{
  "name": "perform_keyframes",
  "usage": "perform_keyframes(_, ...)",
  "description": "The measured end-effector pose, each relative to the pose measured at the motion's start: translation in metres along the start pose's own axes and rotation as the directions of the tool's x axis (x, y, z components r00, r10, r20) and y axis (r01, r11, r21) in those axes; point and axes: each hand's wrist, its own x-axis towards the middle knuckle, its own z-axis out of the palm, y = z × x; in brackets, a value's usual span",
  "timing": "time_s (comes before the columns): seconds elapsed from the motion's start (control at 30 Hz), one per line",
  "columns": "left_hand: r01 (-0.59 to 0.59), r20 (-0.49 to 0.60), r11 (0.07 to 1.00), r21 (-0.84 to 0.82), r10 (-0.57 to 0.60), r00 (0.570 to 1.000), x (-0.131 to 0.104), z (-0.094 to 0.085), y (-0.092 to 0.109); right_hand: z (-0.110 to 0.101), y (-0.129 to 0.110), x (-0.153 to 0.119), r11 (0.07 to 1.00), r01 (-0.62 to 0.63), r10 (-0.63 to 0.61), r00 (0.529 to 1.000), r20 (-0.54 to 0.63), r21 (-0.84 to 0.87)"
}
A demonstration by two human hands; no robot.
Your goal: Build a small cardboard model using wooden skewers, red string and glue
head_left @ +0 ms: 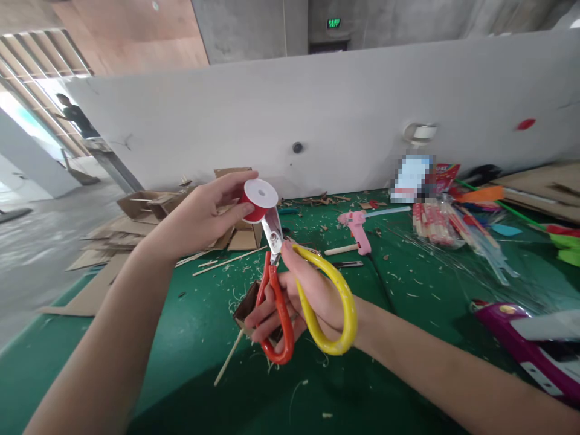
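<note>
Nearest, my right hand [319, 296] has its grip closed around the scissors [274, 241], above the green worktop [194, 350]; the blades point up to the red-and-white spool [259, 196], which the grip of my left hand [212, 208] clamps at its side; beyond lies the pink glue gun [357, 231]; farthest stands a pale wall [226, 115].

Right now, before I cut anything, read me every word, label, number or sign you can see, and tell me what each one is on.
"EXIT": on the green lit sign; the characters above it are too small to read.
Red packet: lettering too blurred to read.
Phone screen: pixelated, unreadable.
I can make out no lettering on the spool or the scissors.
</note>
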Motion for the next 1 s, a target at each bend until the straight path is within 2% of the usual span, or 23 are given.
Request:
perform_keyframes(0.2, -0.013, 0.014, 0.999, 0.044, 0.012, 1.0, -0.001, -0.001, 0.003, -0.001, 0.003, 0.003, 0.998, 0.056, -0.056, 0.998, 0.006, -0.04)
perform_keyframes(0.4, -0.002, 0.03, 1.0, 0.026, 0.001, 1.0, -0.001, 0.0, 0.003, -0.001, 0.002, 0.006, 0.99, 0.004, -0.018, 0.994, -0.104, -0.138)
perform_keyframes(0.53, 0.018, 0.007, 1.0, -0.005, -0.018, 1.0, -0.001, 0.0, 0.006, -0.004, 0.002, 0.005, 0.991, 0.034, -0.05, 0.991, -0.121, -0.133)
perform_keyframes(0.63, 0.026, -0.064, 0.998, -0.06, -0.03, 0.998, -0.001, 0.0, 0.007, -0.004, -0.001, 0.001, 0.987, 0.056, -0.08, 0.984, -0.159, -0.151)
perform_keyframes(0.77, 0.014, -0.255, 0.993, -0.121, -0.045, 0.966, 0.0, -0.002, 0.004, -0.012, -0.012, -0.003, 0.956, 0.116, -0.176, 0.962, -0.211, -0.268)
perform_keyframes(0.83, 0.036, -0.278, 0.998, -0.049, -0.048, 0.959, 0.0, -0.001, 0.003, -0.025, -0.019, -0.002, 0.905, 0.136, -0.259, 0.928, -0.268, -0.403)
perform_keyframes(0.9, 0.052, -0.249, 0.993, 0.108, -0.023, 0.968, 0.001, 0.001, 0.003, -0.042, -0.024, 0.001, 0.807, 0.09, -0.341, 0.878, -0.336, -0.584)
perform_keyframes(1.0, 0.022, -0.154, 0.921, 0.388, 0.042, 0.987, 0.013, 0.01, 0.004, -0.068, -0.031, 0.009, 0.555, -0.159, -0.402, 0.808, -0.431, -0.816)
